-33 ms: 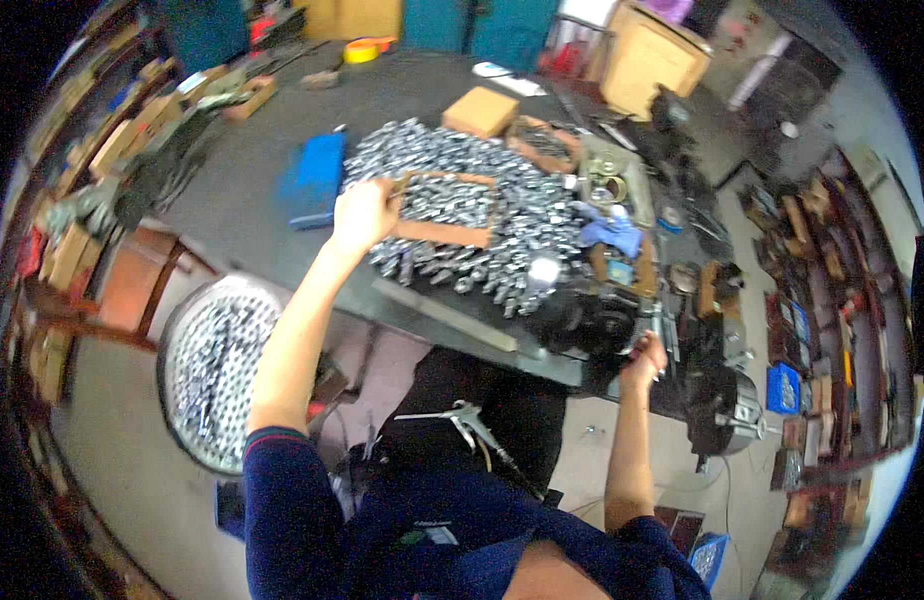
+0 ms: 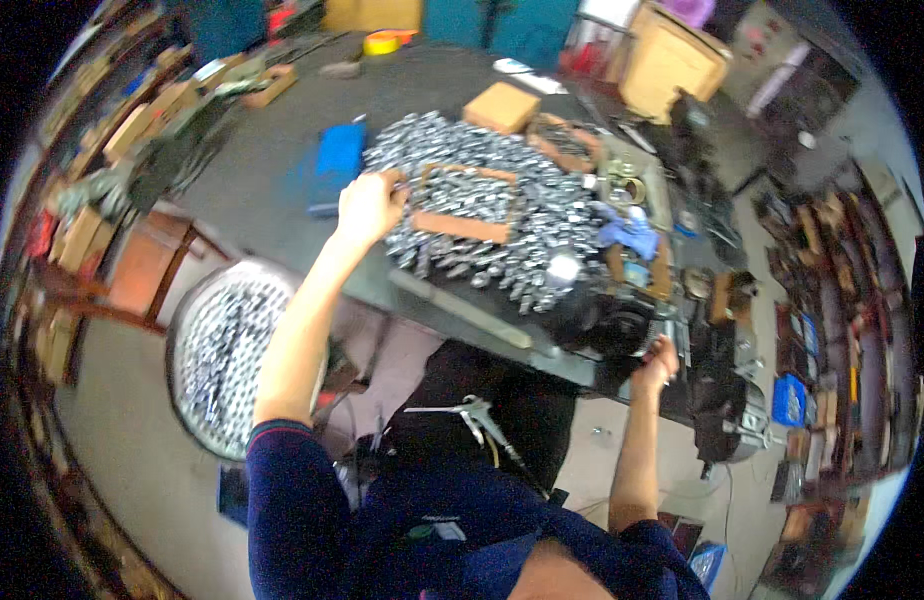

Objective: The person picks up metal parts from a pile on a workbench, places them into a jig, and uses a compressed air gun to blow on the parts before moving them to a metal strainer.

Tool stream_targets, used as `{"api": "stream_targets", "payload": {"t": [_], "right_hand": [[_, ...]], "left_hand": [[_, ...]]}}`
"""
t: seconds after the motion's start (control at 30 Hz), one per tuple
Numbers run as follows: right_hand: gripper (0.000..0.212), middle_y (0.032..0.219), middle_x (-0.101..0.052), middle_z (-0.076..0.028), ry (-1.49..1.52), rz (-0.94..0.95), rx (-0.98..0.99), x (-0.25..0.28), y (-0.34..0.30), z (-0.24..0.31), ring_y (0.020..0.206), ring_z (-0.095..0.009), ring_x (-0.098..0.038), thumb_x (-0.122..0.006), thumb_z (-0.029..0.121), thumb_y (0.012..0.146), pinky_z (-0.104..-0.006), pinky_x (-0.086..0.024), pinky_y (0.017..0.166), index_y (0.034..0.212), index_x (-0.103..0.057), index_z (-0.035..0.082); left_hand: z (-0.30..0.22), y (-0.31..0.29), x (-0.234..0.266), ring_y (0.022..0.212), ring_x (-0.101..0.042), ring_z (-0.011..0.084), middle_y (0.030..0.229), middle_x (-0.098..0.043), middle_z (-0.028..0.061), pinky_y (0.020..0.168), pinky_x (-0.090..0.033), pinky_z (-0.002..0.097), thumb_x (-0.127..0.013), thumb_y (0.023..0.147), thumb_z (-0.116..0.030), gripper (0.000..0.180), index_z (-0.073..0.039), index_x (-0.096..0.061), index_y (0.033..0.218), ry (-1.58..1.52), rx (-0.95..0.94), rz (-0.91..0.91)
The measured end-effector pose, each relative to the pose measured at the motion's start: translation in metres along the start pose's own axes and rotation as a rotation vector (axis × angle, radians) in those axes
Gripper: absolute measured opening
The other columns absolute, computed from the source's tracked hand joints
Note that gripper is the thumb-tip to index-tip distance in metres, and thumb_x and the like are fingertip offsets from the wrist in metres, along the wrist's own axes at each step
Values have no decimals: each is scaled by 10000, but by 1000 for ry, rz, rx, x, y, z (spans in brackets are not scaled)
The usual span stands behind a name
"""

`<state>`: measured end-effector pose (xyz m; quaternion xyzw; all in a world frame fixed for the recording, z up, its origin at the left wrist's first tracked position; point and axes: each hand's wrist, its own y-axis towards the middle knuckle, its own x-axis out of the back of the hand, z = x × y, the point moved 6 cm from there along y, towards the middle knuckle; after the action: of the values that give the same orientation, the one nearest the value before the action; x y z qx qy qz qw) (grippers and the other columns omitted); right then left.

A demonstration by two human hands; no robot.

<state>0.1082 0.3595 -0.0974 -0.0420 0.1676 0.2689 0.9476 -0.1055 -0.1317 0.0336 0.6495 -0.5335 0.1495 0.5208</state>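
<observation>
A heap of small shiny metal parts (image 2: 462,145) covers the middle of the dark table. A shallow cardboard box (image 2: 460,227), filled with the same parts, sits in the heap. My left hand (image 2: 370,208) is just left of the box with its fingers curled together; whatever they may pinch is too blurred to make out. My right hand (image 2: 657,366) is closed at the table's right front, beside a dark round machine part (image 2: 622,325). What it grips is hidden by the fingers. A bright light spot (image 2: 564,267) shows at the heap's near right side.
A blue box (image 2: 339,165) lies left of the heap; a closed cardboard box (image 2: 501,106) stands behind it. A blue cloth (image 2: 630,234) is at the right. A round tub (image 2: 174,350) of metal parts stands lower left. An air blow gun (image 2: 474,410) lies before me.
The whole scene has shifted slightly to the right in view. My left hand has drawn a little left from the cardboard box's edge. My right hand stays by the machine, slightly lower.
</observation>
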Motion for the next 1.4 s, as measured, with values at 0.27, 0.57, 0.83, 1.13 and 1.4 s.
{"api": "stream_targets", "payload": {"t": [0.27, 0.57, 0.83, 1.13, 1.4], "right_hand": [[150, 589, -432, 37, 140, 68, -176, -10, -17, -14, 459, -58, -338, -405, 133, 822, -202, -296, 429, 810, -507, 25], [96, 639, -499, -2, 22, 11, -129, 22, 18, -30, 541, -106, -461, -516, 128, 760, -210, -383, 487, 733, -557, 46], [140, 628, -452, 11, 71, 16, -61, 9, -4, -16, 489, -66, -360, -452, 109, 824, -185, -310, 441, 820, -533, -5], [210, 609, -403, 8, 129, 66, -101, 8, -3, -19, 514, -72, -338, -426, 155, 847, -208, -291, 454, 860, -518, -33], [181, 589, -408, 4, 76, -24, -116, 17, 0, -14, 493, -72, -326, -442, 130, 820, -211, -282, 445, 815, -526, -29]], "left_hand": [[239, -183, 99, 783, -582, 299, 799, -593, 183, 705, -456, 347, -475, 599, -49, 266, -50, -625, 818, 108, 530, 77], [245, -197, 68, 737, -583, 300, 772, -599, 155, 679, -457, 382, -584, 641, -208, 192, -86, -616, 786, 449, 613, 162], [253, -190, 45, 761, -577, 328, 775, -586, 199, 692, -466, 388, -542, 623, -99, 159, -20, -586, 754, 458, 566, 260], [170, -155, 61, 520, -552, 149, 623, -551, 113, 457, -433, 240, -524, 694, -25, 92, 57, -510, 734, -687, 664, 52], [-98, -64, -37, 661, -594, 172, 748, -589, 112, 630, -485, 266, -557, 759, -10, 142, 52, -533, 884, -1325, 175, 551]]}}
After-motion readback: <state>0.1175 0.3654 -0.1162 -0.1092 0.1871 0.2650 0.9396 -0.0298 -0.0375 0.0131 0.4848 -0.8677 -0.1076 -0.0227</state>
